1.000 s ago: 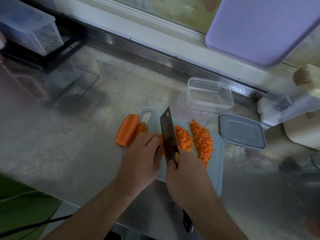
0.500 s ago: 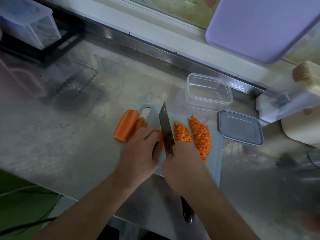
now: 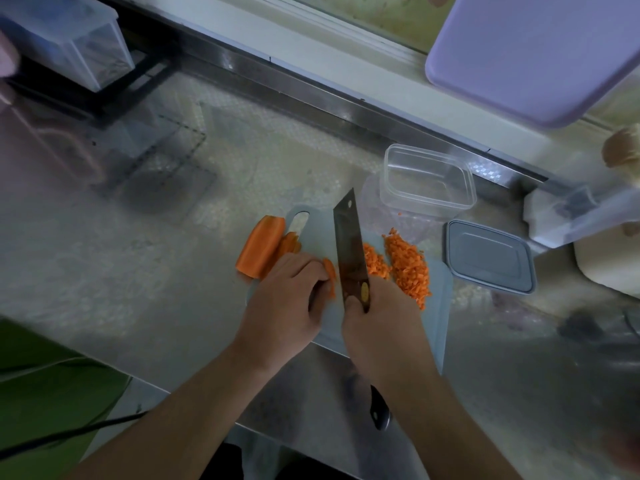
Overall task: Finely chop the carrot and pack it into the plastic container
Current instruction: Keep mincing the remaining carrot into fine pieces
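Observation:
A pale blue cutting board [image 3: 438, 306] lies on the steel counter. My right hand [image 3: 381, 323] grips a cleaver [image 3: 349, 244], its blade on edge over the board. My left hand [image 3: 287, 299] presses carrot strips [image 3: 330, 275] down just left of the blade. A large carrot piece [image 3: 259, 249] and thinner slices [image 3: 287, 245] rest at the board's left edge. Right of the blade lie two heaps of finely chopped carrot [image 3: 408, 266]. A clear plastic container [image 3: 427, 181] stands beyond the board, holding nothing that I can see. Its grey lid [image 3: 490, 256] lies to the right.
A lilac board [image 3: 533, 53] leans at the back right. A clear box on a black rack [image 3: 69, 39] stands at the back left. White and cream objects [image 3: 588, 216] crowd the right edge. A green cloth [image 3: 52, 393] and a black cable lie at the lower left.
The cleaver has gone down and come up again between the frames, chopping at the strips under my left hand. The chopped heaps and the container stay in place.

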A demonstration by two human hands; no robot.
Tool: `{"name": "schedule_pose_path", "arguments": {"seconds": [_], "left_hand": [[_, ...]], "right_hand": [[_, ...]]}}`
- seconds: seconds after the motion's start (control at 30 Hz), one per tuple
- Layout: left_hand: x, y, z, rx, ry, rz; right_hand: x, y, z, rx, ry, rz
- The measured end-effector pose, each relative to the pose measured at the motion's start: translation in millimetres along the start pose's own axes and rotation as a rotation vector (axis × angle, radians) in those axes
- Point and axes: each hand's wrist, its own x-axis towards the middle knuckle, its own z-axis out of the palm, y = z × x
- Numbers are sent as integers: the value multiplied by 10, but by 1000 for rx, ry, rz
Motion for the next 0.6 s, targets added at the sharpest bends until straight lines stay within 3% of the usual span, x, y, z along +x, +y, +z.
{"name": "schedule_pose_path", "arguments": {"seconds": [0.6], "left_hand": [[7, 5, -3, -3, -15, -22]], "right_hand": [[29, -36, -24, -53, -148, 60]]}}
